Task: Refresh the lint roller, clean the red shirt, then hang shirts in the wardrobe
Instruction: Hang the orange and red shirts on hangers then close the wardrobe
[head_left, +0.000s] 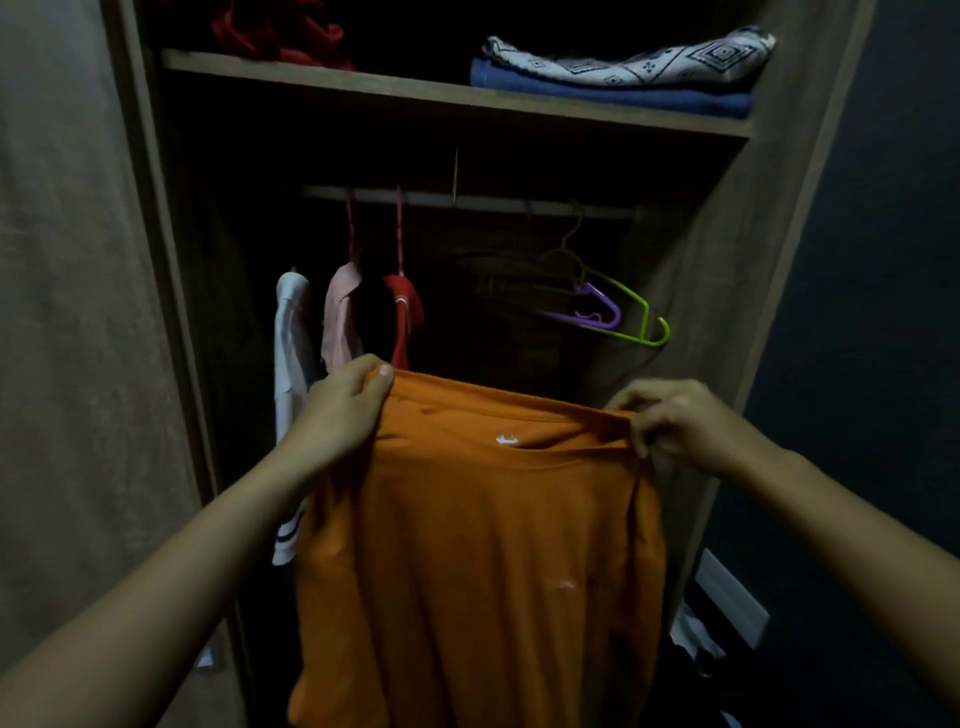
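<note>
I see my left hand (347, 401) and right hand (670, 419) each clamped on a top corner of the orange shirt (478, 561), which hangs spread between and below them, before the open wardrobe (457, 96), its rail (467, 200) above my hands.

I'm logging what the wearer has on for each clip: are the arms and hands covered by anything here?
No. The left hand and right hand are bare, without gloves. Both forearms show no sleeves up to the frame edge. No watch, ring or bracelet is visible in this dim light.
</note>
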